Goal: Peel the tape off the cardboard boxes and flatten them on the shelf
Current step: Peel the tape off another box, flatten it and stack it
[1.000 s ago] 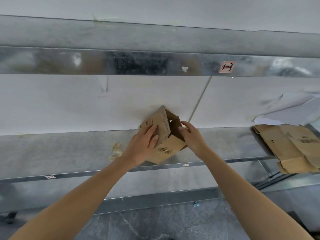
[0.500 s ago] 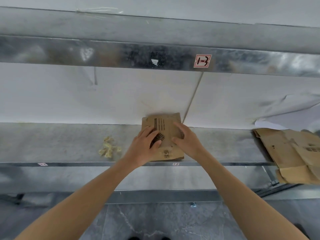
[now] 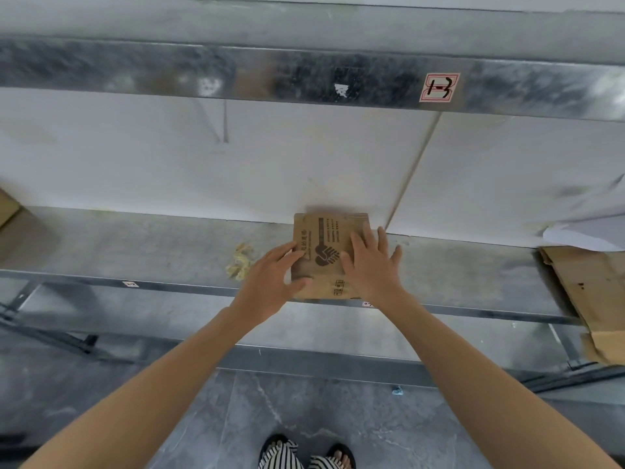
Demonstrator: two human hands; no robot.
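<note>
Metal shelf (image 3: 142,245) — left hand (image 3: 270,279), right hand (image 3: 370,262) spread flat, pressing flattened box (image 3: 324,238).

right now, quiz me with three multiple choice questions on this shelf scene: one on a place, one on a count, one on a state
1. Where does the crumpled tape wad lie?
A. on the shelf, left of the small box
B. on top of the small box
C. on the floor

2. How many hands touch the small box?
A. none
B. one
C. two

3. What state is the small box in?
A. standing upright and open
B. lying flat on the shelf
C. lifted in the air

Answers:
1 A: the wad sits on the metal shelf to the left of the box, apart from it.
2 C: the left hand and the right hand both rest on it, fingers laid out.
3 B: its printed face lies level under both hands.
</note>
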